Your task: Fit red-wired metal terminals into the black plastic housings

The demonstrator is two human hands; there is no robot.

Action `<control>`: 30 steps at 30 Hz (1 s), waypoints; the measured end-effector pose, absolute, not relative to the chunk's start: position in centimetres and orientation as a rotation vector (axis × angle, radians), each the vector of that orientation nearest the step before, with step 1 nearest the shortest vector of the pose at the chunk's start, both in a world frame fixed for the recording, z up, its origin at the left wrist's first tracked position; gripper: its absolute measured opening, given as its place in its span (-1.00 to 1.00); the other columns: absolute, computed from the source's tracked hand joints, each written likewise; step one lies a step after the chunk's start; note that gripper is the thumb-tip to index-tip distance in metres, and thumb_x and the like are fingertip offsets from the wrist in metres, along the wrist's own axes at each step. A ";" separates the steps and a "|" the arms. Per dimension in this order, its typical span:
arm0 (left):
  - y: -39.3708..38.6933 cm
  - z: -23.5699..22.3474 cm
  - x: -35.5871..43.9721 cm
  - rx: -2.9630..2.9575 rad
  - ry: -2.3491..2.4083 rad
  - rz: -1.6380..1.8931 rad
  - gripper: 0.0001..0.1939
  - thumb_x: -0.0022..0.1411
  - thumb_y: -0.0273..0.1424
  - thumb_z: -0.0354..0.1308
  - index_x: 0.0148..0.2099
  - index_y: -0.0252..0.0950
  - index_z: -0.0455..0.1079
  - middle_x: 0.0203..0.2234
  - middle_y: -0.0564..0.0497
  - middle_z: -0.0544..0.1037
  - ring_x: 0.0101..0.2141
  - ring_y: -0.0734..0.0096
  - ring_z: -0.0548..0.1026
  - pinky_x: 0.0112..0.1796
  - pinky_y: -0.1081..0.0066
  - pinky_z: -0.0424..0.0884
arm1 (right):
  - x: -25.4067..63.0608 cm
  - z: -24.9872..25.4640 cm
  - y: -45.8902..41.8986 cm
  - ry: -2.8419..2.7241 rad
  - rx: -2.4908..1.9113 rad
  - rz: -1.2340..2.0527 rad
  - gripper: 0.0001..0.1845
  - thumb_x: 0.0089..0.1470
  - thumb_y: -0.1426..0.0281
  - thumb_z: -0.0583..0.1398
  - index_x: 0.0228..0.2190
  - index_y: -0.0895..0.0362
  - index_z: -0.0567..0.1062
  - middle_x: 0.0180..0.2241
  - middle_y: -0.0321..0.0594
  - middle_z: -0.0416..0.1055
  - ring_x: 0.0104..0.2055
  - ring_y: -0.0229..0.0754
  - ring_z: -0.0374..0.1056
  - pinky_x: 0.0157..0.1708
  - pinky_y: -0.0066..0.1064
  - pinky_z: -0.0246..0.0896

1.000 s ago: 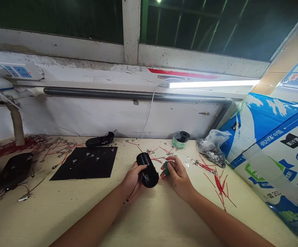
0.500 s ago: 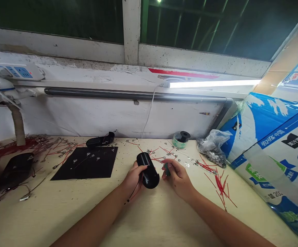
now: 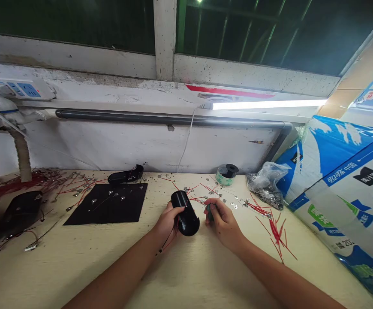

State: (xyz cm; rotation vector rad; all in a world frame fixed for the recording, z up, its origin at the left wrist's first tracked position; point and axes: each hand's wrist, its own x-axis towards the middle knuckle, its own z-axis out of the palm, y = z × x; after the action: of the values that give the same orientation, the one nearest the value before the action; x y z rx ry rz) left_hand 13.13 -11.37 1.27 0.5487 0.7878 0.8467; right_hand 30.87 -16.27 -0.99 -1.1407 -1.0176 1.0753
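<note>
My left hand (image 3: 166, 222) is wrapped round a glossy black oval housing (image 3: 185, 213) lying on the pale table (image 3: 77, 262), with red and black wires trailing under the palm. Just to its right, my right hand (image 3: 222, 221) is closed on a small dark green part (image 3: 209, 211), held close to the housing's right side. Loose red wires (image 3: 202, 198) and small metal tabs lie just beyond both hands.
A black mat (image 3: 107, 209) with small metal parts lies left of centre, another black housing (image 3: 124, 175) behind it. A tape roll (image 3: 224, 175), a plastic bag of metal pieces (image 3: 264, 184) and a blue-and-white carton (image 3: 344, 180) stand to the right. More red wires (image 3: 275, 231) lie scattered.
My right hand has turned and drawn the green part slightly closer to the black housing. My left hand and the housing have barely moved.
</note>
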 end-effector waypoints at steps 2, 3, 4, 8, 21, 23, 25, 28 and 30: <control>-11.3 1.1 13.2 0.550 0.785 0.846 -0.66 0.15 -0.51 0.17 -0.03 -0.24 0.23 -0.37 0.02 0.50 -0.38 0.35 0.54 -0.27 0.34 0.49 | 30.9 -1.0 -16.3 -1.015 -1.143 1.074 -0.56 0.13 -0.03 0.25 -0.20 0.07 0.44 -0.39 -0.30 0.35 -0.49 -0.30 0.24 -0.49 -0.40 0.16; -11.2 1.1 13.2 0.552 0.782 0.847 -0.65 0.14 -0.51 0.18 -0.02 -0.25 0.23 -0.36 0.01 0.51 -0.38 0.34 0.54 -0.27 0.33 0.49 | 30.9 -1.0 -16.4 -1.012 -1.141 1.076 -0.57 0.12 -0.03 0.25 -0.20 0.06 0.44 -0.40 -0.30 0.35 -0.49 -0.29 0.24 -0.50 -0.40 0.15; -11.2 1.0 13.2 0.555 0.778 0.849 -0.65 0.14 -0.51 0.18 -0.02 -0.25 0.24 -0.36 0.00 0.51 -0.37 0.33 0.55 -0.26 0.33 0.49 | 30.9 -1.0 -16.4 -1.007 -1.139 1.081 -0.57 0.12 -0.02 0.25 -0.20 0.06 0.43 -0.40 -0.30 0.35 -0.49 -0.29 0.24 -0.50 -0.40 0.15; -11.1 0.9 13.2 0.569 0.766 0.854 -0.65 0.13 -0.50 0.19 -0.03 -0.26 0.25 -0.37 0.02 0.50 -0.37 0.35 0.54 -0.27 0.35 0.48 | 30.9 -1.0 -16.3 -0.997 -1.146 1.097 -0.57 0.12 -0.02 0.25 -0.20 0.05 0.42 -0.40 -0.30 0.34 -0.48 -0.29 0.24 -0.51 -0.41 0.14; -11.2 0.9 13.2 0.554 0.772 0.860 -0.65 0.11 -0.53 0.20 -0.04 -0.25 0.25 -0.39 0.05 0.49 -0.39 0.40 0.54 -0.26 0.38 0.48 | 30.9 -1.1 -16.3 -0.993 -1.167 1.085 -0.54 0.11 -0.04 0.24 -0.17 0.04 0.39 -0.38 -0.31 0.34 -0.48 -0.27 0.22 -0.49 -0.39 0.16; -11.2 0.9 13.2 0.558 0.765 0.860 -0.63 0.11 -0.52 0.21 -0.03 -0.25 0.25 -0.38 0.05 0.49 -0.38 0.38 0.54 -0.25 0.36 0.49 | 30.8 -0.9 -16.4 -0.987 -1.165 1.087 -0.53 0.10 -0.05 0.25 -0.17 0.05 0.38 -0.38 -0.30 0.34 -0.48 -0.27 0.22 -0.50 -0.39 0.16; -11.1 0.9 13.2 0.560 0.766 0.864 -0.61 0.09 -0.51 0.22 -0.03 -0.25 0.25 -0.38 0.05 0.50 -0.37 0.36 0.55 -0.25 0.35 0.49 | 30.8 -0.8 -16.4 -0.997 -1.163 1.074 -0.53 0.10 -0.05 0.25 -0.17 0.04 0.37 -0.39 -0.31 0.33 -0.48 -0.27 0.21 -0.50 -0.39 0.16; -11.1 0.7 13.2 0.573 0.762 0.867 -0.58 0.07 -0.49 0.25 -0.02 -0.25 0.25 -0.36 0.03 0.51 -0.34 0.32 0.56 -0.22 0.32 0.49 | 30.7 -0.6 -16.4 -1.032 -1.155 1.047 -0.54 0.14 -0.03 0.23 -0.09 0.00 0.36 -0.40 -0.32 0.33 -0.47 -0.24 0.21 -0.48 -0.38 0.19; -11.1 0.7 13.2 0.585 0.757 0.865 -0.57 0.06 -0.48 0.26 -0.01 -0.25 0.26 -0.35 0.01 0.52 -0.32 0.29 0.57 -0.21 0.29 0.49 | 30.8 -0.6 -16.4 -1.056 -1.161 1.040 -0.55 0.17 -0.02 0.21 -0.05 -0.01 0.38 -0.41 -0.32 0.33 -0.46 -0.24 0.22 -0.46 -0.37 0.20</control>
State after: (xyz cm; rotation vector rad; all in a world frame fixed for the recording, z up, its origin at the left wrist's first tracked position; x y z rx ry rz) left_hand 13.19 -11.12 0.68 0.5851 0.7570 0.8650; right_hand 30.81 -16.45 -0.57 -1.1606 -1.0562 1.0401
